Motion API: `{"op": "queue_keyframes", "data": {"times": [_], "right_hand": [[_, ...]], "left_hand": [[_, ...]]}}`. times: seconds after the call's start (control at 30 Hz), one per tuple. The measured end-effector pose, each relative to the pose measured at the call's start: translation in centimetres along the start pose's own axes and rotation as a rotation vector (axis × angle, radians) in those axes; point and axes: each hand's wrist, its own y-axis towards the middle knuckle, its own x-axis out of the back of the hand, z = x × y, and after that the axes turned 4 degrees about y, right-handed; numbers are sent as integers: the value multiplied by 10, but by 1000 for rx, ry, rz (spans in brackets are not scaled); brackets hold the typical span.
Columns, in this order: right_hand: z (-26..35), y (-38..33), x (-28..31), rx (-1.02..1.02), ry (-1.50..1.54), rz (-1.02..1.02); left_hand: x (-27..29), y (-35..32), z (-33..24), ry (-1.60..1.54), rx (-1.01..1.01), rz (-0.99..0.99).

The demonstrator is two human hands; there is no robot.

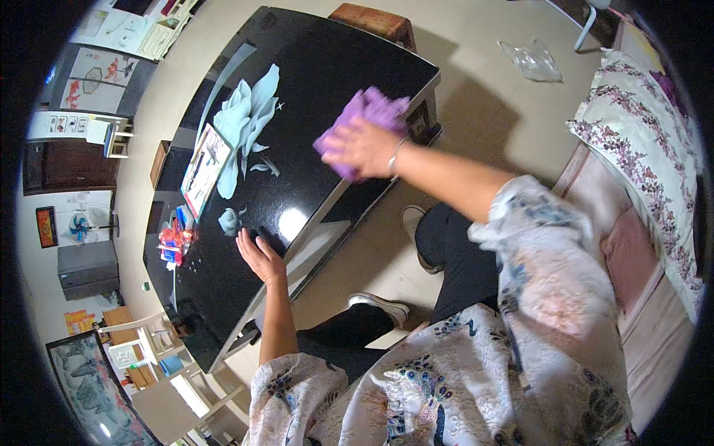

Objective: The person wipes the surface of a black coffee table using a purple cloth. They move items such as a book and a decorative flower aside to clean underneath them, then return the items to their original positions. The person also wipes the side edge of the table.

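My right hand [363, 147], a bracelet at its wrist, presses a crumpled purple cloth [379, 108] onto the glossy black tabletop [297, 97] near its right edge. Its fingers are a little blurred and spread over the cloth. Near the table's front edge, my left hand [260, 256] rests with fingers stretched out and holds nothing. The tabletop carries a pale blue flower pattern [242, 119], and a bright light reflection lies between my hands.
On the table's far side lie a framed flat item [206, 171] and a red and blue packet pile [176, 236]. A wooden stool [372, 24] stands beyond the table. A clear plastic bag [532, 59] lies on the floor. At right is a seat with a floral cover [632, 134].
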Motion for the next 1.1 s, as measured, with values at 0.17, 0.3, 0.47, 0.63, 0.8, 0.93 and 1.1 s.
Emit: {"op": "queue_keyframes", "data": {"times": [0.17,0.3,0.47,0.63,0.8,0.93,1.1], "right_hand": [[51,24,-28,-39,0,-90],[-10,3,7,10,3,-19],[-129,-65,43,-74,-84,114],[-165,-98,63,-111,-39,109],[-156,-95,45,-310,252,-366],[-159,-97,38,-927,989,-500],[-164,-109,86,-564,2237,-992]], "left_hand": [[-3,-1,6,-4,-11,-12],[-2,3,16,51,15,12],[2,-2,3,40,30,7],[3,-3,-9,67,24,14],[6,-1,-7,79,15,3],[8,-2,-12,86,25,18],[9,1,-10,104,33,14]]}}
